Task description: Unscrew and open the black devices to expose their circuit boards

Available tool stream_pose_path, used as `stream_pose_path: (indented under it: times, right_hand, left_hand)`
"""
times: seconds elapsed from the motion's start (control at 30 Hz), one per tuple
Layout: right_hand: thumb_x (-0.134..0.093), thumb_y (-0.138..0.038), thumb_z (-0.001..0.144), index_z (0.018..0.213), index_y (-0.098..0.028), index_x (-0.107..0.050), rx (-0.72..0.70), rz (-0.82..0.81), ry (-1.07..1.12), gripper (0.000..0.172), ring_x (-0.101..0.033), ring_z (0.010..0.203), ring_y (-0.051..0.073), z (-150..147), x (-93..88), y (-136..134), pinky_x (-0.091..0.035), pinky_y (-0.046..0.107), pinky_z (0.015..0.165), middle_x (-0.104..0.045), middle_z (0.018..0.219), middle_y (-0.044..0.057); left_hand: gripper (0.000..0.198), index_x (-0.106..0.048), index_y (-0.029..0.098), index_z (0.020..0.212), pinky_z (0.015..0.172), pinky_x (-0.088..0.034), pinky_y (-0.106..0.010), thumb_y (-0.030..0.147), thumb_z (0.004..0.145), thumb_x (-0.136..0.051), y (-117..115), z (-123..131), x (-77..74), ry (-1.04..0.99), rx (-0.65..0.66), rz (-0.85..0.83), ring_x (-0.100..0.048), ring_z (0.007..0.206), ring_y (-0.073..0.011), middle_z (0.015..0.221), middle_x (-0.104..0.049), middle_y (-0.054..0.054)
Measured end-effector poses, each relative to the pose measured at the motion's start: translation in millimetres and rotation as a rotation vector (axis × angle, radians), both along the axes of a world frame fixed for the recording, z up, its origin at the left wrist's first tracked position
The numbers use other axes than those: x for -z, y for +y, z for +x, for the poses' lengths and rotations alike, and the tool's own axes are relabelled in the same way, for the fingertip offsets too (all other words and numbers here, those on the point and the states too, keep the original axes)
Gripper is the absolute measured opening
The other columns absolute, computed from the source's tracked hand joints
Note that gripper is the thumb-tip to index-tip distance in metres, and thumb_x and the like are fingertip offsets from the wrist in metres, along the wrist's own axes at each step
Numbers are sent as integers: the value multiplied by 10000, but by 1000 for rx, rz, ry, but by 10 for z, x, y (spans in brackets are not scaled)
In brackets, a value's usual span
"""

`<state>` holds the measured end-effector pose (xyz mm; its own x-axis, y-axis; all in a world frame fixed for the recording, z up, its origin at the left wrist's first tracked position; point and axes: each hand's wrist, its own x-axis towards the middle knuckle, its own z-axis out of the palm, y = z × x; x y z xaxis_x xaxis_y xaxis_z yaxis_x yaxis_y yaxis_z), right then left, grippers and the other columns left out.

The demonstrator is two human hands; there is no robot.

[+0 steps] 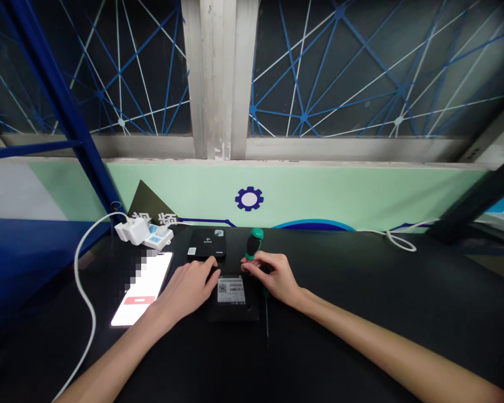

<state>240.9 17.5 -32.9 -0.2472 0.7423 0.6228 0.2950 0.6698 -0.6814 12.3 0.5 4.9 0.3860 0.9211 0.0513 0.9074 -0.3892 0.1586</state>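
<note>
A flat black box (pixel 233 313) with a white printed label lies on the black table in front of me. My left hand (pixel 195 282) grips its far left corner, thumb near the label and fingers bent at the edge. Above its far right corner, my right hand (pixel 275 274) pinches a screwdriver (pixel 255 243) with a green and black handle. That handle stands upright; its tip is hidden behind my fingers. Under and beside my right hand lies a second screwdriver (pixel 267 322), its thin shaft pointing toward me along the box's right side.
Behind my left hand lies another flat black case (pixel 206 243) with stickers. A lit phone (pixel 145 288) is at left, near a white plug adapter (pixel 134 230) and a power strip (pixel 158 237). A white cable (pixel 84 294) runs down the left; another cable (pixel 399 240) lies back right.
</note>
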Motion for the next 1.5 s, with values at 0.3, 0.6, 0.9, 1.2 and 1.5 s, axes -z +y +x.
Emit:
stream_pose_path:
  times: [0.3,0.6,0.9,1.2,1.5]
  right_hand:
    - [-668,-391,902,823,-177,-712,16,-4,6,233,-693,598,166,5,-19,-9,-572,253,592,-756,740,47]
    - [-590,-336,958,833,-173,-712,-43,3,-8,240,-729,683,181,20,-46,-39,-566,254,634,-771,781,67]
    - [-644,-386,920,747,-179,-699,10,14,10,275,-685,597,163,3,-40,-20,-549,246,585,-743,696,41]
    - [-653,-390,910,738,-169,-690,47,33,-3,283,-656,559,152,8,-34,-21,-533,239,559,-719,657,37]
    - [-593,-314,947,816,-175,-720,-24,43,-1,230,-727,651,184,14,-78,-66,-583,265,624,-773,769,72]
  left_hand:
    - [300,-580,239,1109,640,-432,-297,386,1007,-339,1,16,-12,-25,3,-22,-701,849,-279,894,-716,-61]
    - [303,-573,236,1108,628,-432,-291,388,1013,-328,13,4,10,-21,9,-8,-705,825,-270,868,-713,-55]
    - [314,-572,235,1097,642,-440,-308,398,1015,-317,1,5,-5,-10,7,-11,-704,817,-283,858,-706,-59]
    - [291,-560,234,1071,633,-425,-300,387,1017,-319,4,0,19,-14,16,-1,-703,826,-281,862,-703,-53]
    - [318,-570,235,1094,627,-427,-306,401,1015,-311,0,-1,-2,-13,11,-13,-703,819,-280,874,-707,-61]
